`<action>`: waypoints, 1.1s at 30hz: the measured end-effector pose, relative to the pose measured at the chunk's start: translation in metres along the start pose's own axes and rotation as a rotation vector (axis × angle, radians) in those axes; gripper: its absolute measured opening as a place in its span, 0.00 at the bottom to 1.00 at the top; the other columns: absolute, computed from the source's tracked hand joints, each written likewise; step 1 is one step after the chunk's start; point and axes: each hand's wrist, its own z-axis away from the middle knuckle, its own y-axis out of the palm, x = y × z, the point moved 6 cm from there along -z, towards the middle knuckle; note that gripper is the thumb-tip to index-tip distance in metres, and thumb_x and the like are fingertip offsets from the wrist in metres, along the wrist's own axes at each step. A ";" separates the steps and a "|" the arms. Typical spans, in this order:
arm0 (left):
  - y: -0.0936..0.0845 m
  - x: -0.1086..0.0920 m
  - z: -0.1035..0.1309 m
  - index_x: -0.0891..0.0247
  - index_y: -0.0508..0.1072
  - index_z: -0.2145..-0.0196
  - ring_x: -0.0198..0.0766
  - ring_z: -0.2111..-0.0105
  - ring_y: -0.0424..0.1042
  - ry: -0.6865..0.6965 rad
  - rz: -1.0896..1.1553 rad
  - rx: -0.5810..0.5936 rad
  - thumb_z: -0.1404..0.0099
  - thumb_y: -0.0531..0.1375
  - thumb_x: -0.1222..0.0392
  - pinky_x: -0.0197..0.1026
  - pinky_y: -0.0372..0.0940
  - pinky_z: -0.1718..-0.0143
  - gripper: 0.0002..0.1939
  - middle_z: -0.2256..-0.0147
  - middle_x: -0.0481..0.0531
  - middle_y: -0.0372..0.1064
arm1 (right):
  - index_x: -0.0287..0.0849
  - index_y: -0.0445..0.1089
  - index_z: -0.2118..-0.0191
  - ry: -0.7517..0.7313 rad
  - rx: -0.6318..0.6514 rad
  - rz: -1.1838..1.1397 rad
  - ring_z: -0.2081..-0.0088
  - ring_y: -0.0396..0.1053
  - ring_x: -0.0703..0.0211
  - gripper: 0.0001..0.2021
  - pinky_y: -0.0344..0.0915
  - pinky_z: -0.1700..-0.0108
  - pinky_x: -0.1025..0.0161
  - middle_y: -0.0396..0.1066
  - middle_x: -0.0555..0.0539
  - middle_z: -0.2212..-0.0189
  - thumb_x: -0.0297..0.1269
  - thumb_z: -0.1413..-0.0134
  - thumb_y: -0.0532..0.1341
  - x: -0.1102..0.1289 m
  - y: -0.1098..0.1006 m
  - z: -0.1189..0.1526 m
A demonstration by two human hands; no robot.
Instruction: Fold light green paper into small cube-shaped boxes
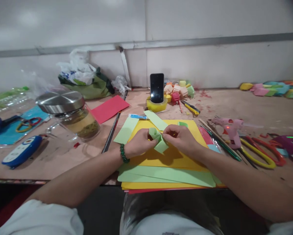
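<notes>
A small folded piece of light green paper (161, 146) is held between my two hands, above a stack of yellow paper (141, 160). My left hand (142, 141), with a green bead bracelet at the wrist, closes its thumb and fingers on the piece's left side. The fingertips of my right hand (179, 137) pinch at its right edge. A light green strip (156, 120) lies just behind the hands, and a wider light green sheet (127, 130) rests to the left. More long green strips (166, 175) lie across the front of the stack.
Right of the stack lie a pink glue gun (232, 129), yellow-handled scissors (257, 153) and thin sticks (220, 140). At left stand a lidded glass jar (73, 117) and a blue-and-white device (23, 151). A phone (157, 87) leans upright in a yellow tape roll (156, 105) behind.
</notes>
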 end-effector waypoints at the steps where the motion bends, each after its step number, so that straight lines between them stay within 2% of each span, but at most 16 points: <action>1: -0.001 0.000 0.000 0.64 0.68 0.75 0.33 0.74 0.66 -0.003 -0.003 -0.019 0.46 0.56 0.68 0.34 0.61 0.73 0.03 0.76 0.47 0.68 | 0.42 0.68 0.75 -0.002 0.014 -0.008 0.77 0.61 0.65 0.09 0.56 0.76 0.67 0.66 0.51 0.79 0.39 0.49 0.57 0.000 0.000 0.000; 2: -0.003 0.000 0.000 0.64 0.68 0.73 0.33 0.74 0.66 -0.002 -0.023 -0.050 0.47 0.56 0.68 0.34 0.61 0.73 0.03 0.75 0.47 0.68 | 0.42 0.67 0.73 -0.004 0.022 -0.013 0.77 0.61 0.65 0.09 0.56 0.76 0.66 0.66 0.51 0.78 0.41 0.48 0.57 0.001 0.000 0.000; 4: -0.005 0.000 0.002 0.63 0.69 0.67 0.33 0.75 0.66 -0.011 -0.083 -0.102 0.49 0.57 0.69 0.34 0.61 0.74 0.10 0.74 0.46 0.67 | 0.42 0.65 0.70 0.001 0.030 0.007 0.77 0.61 0.66 0.10 0.57 0.76 0.66 0.66 0.52 0.76 0.44 0.50 0.59 0.004 0.001 0.002; 7: -0.003 -0.002 0.004 0.62 0.67 0.59 0.33 0.76 0.66 -0.037 -0.142 -0.107 0.50 0.57 0.71 0.34 0.60 0.76 0.18 0.74 0.45 0.67 | 0.43 0.62 0.70 0.026 0.045 0.073 0.78 0.60 0.66 0.08 0.57 0.75 0.66 0.65 0.53 0.75 0.40 0.54 0.61 0.006 0.005 0.005; 10: 0.000 -0.003 0.005 0.63 0.67 0.59 0.33 0.76 0.65 -0.045 -0.155 -0.098 0.50 0.56 0.72 0.34 0.58 0.76 0.19 0.76 0.44 0.65 | 0.43 0.62 0.71 0.049 0.072 0.074 0.77 0.60 0.66 0.05 0.57 0.75 0.66 0.65 0.54 0.76 0.33 0.59 0.57 0.003 0.009 0.005; 13: 0.000 -0.002 0.003 0.64 0.67 0.59 0.33 0.76 0.65 -0.087 -0.036 -0.082 0.51 0.56 0.71 0.35 0.59 0.74 0.19 0.77 0.44 0.65 | 0.42 0.64 0.75 0.091 0.095 0.051 0.77 0.59 0.65 0.03 0.55 0.75 0.66 0.63 0.53 0.80 0.33 0.61 0.56 -0.002 0.010 0.002; 18: 0.000 0.007 0.002 0.65 0.66 0.53 0.33 0.74 0.68 -0.389 0.406 -0.020 0.45 0.54 0.66 0.35 0.62 0.74 0.21 0.71 0.49 0.69 | 0.40 0.67 0.76 0.199 0.081 -0.068 0.75 0.61 0.63 0.06 0.57 0.73 0.65 0.66 0.51 0.79 0.37 0.61 0.57 -0.012 0.005 -0.002; 22: -0.004 0.009 0.004 0.66 0.68 0.53 0.32 0.75 0.68 -0.545 0.468 -0.054 0.45 0.54 0.67 0.33 0.60 0.76 0.21 0.70 0.52 0.71 | 0.40 0.68 0.77 0.251 0.091 -0.109 0.74 0.62 0.62 0.05 0.58 0.72 0.65 0.67 0.51 0.79 0.37 0.62 0.59 -0.015 0.005 -0.002; 28: -0.003 0.010 0.004 0.67 0.70 0.54 0.33 0.74 0.68 -0.531 0.379 -0.004 0.48 0.58 0.67 0.34 0.62 0.74 0.21 0.75 0.49 0.69 | 0.40 0.67 0.78 0.326 0.092 -0.145 0.77 0.61 0.64 0.06 0.56 0.74 0.65 0.66 0.52 0.80 0.38 0.62 0.60 -0.018 0.006 0.000; 33: -0.003 0.012 0.004 0.67 0.70 0.55 0.32 0.74 0.68 -0.539 0.399 -0.011 0.50 0.58 0.70 0.33 0.62 0.75 0.21 0.75 0.48 0.69 | 0.40 0.67 0.79 0.356 0.117 -0.154 0.80 0.58 0.67 0.06 0.53 0.77 0.67 0.63 0.54 0.83 0.37 0.63 0.61 -0.019 0.007 -0.002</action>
